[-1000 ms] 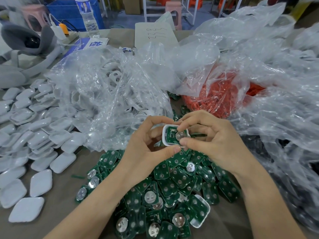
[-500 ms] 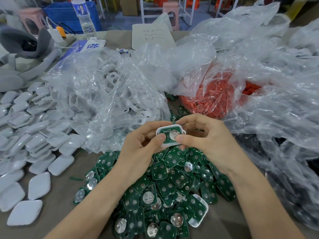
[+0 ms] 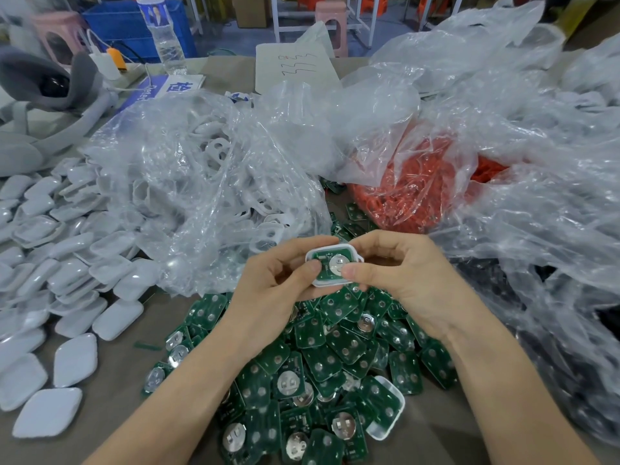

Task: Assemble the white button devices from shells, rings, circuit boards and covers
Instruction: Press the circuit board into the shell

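At your far left, white diamond-shaped covers [image 3: 67, 263] are lying in a loose heap on the table, with a grey padded headset [image 3: 50, 92] sitting behind them. A clear water bottle [image 3: 164, 38] is standing at the far edge; its label print is too small to read. Beside it a blue-and-white sign [image 3: 167, 90] is showing the letters "Detec" and the character "检". A clear bag of white shells [image 3: 208, 182] is spreading across the middle left, and behind it a paper sheet [image 3: 295, 68] is carrying wavy pen marks that cannot be read as words.

Your left hand [image 3: 268, 290] is gripping the white shell [image 3: 332, 265], thumb pressing on the left edge of the green circuit board seated inside, fingers curled behind. Your right hand [image 3: 409, 276] is pinching the shell's right side, thumb at its lower corner. You are holding it just above the pile of green circuit boards [image 3: 328, 364]. To the right, a bag of orange rings [image 3: 419, 189] is lying open among crumpled clear plastic bags [image 3: 536, 196].
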`<state>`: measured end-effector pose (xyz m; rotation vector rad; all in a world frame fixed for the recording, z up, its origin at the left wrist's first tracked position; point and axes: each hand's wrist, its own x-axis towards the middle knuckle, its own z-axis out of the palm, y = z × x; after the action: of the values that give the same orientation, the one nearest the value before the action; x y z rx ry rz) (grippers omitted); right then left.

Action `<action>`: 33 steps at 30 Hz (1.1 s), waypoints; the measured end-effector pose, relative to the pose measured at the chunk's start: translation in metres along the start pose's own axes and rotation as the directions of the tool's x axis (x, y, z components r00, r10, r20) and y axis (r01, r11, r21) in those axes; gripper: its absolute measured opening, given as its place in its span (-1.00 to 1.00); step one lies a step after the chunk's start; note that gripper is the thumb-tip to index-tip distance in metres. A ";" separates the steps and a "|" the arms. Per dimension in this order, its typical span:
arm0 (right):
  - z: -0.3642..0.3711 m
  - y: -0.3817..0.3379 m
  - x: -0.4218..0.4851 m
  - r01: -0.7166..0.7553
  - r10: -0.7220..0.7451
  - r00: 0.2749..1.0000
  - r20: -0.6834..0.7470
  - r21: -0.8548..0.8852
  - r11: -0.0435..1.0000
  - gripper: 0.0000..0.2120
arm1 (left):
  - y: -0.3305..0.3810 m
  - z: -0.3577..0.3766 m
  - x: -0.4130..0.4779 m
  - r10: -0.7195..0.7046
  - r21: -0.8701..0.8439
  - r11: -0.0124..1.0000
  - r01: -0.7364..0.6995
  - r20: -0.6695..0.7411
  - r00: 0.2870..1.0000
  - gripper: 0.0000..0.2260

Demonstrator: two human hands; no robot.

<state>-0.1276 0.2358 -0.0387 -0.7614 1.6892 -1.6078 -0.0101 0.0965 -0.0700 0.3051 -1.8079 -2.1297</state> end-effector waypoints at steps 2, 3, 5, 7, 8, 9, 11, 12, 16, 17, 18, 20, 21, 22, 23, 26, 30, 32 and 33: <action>-0.001 0.001 0.001 -0.036 0.036 0.999 0.005 0.004 0.999 -0.68 | 0.001 0.001 0.000 -0.007 0.021 1.000 0.007 0.001 1.000 -0.69; -0.001 0.001 0.001 -0.054 0.054 0.998 0.008 0.009 0.998 -0.65 | 0.002 0.001 -0.001 -0.012 0.031 0.999 0.012 0.003 1.000 -0.69; -0.001 0.002 0.001 -0.082 0.082 0.996 0.023 0.015 0.997 -0.67 | 0.004 0.002 -0.001 -0.017 0.041 0.999 0.016 0.010 1.000 -0.69; -0.001 0.001 0.001 -0.097 0.097 0.995 0.033 0.009 0.995 -0.72 | 0.005 0.001 0.000 -0.019 0.041 0.999 0.018 0.022 1.000 -0.68; -0.001 0.001 0.000 -0.102 0.101 0.994 0.032 0.005 0.995 -0.72 | 0.006 0.001 0.000 -0.020 0.040 0.999 0.019 0.031 0.999 -0.67; -0.002 0.001 0.000 -0.106 0.106 0.994 0.028 0.003 0.994 -0.72 | 0.006 0.001 0.000 -0.023 0.038 0.999 0.021 0.040 0.999 -0.66; -0.001 0.002 0.000 -0.118 0.118 0.993 0.026 0.017 0.993 -0.75 | 0.006 0.000 0.000 -0.025 0.040 0.999 0.023 0.055 0.998 -0.65; -0.001 0.002 0.000 -0.125 0.124 0.992 0.029 0.034 0.992 -0.76 | 0.006 0.000 0.000 -0.023 0.040 0.999 0.021 0.060 0.998 -0.64; 0.000 0.002 0.000 -0.139 0.134 0.989 0.054 0.086 0.987 -0.74 | 0.004 -0.001 0.000 -0.010 0.008 1.000 0.009 0.078 0.997 -0.62; 0.000 0.002 0.000 -0.138 0.133 0.989 0.059 0.087 0.987 -0.73 | 0.004 -0.001 0.000 -0.008 0.002 1.000 0.008 0.080 0.997 -0.62; -0.001 0.002 0.000 -0.136 0.131 0.989 0.062 0.087 0.987 -0.72 | 0.004 -0.001 0.000 -0.008 -0.005 1.000 0.008 0.080 0.997 -0.62; -0.001 0.002 0.001 -0.135 0.129 0.989 0.066 0.091 0.987 -0.69 | 0.004 -0.001 0.001 -0.011 -0.029 0.999 0.013 0.073 0.997 -0.64; -0.001 0.002 0.001 -0.136 0.130 0.989 0.067 0.100 0.986 -0.69 | 0.004 -0.001 0.001 -0.013 -0.043 0.999 0.016 0.068 0.998 -0.65; -0.001 0.002 0.001 -0.137 0.130 0.989 0.067 0.112 0.984 -0.69 | 0.004 0.000 0.001 -0.015 -0.060 0.998 0.019 0.066 0.998 -0.65; -0.001 0.002 0.001 -0.136 0.129 0.990 0.064 0.124 0.983 -0.69 | 0.004 0.000 0.001 -0.019 -0.083 0.996 0.024 0.069 0.997 -0.66; -0.002 0.002 0.001 -0.106 0.104 0.994 0.020 0.136 0.985 -0.71 | 0.004 -0.001 0.002 -0.036 -0.175 0.983 0.053 0.102 0.994 -0.68; -0.001 0.002 0.002 0.086 -0.092 0.992 -0.090 -0.072 0.994 -0.74 | 0.006 -0.003 0.002 -0.069 -0.133 0.988 0.081 0.092 0.993 -0.62; -0.002 0.002 0.002 0.175 -0.203 0.976 -0.083 -0.260 0.950 -0.74 | 0.007 -0.003 0.002 -0.062 0.016 0.998 0.062 0.057 0.996 -0.52; -0.002 0.002 0.002 0.196 -0.232 0.970 -0.073 -0.335 0.922 -0.75 | 0.008 -0.003 0.002 -0.051 0.078 0.996 0.047 0.048 0.998 -0.48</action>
<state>-0.1307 0.2357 -0.0410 -1.0696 2.0443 -1.5554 -0.0094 0.0920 -0.0624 0.3204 -1.9329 -2.1221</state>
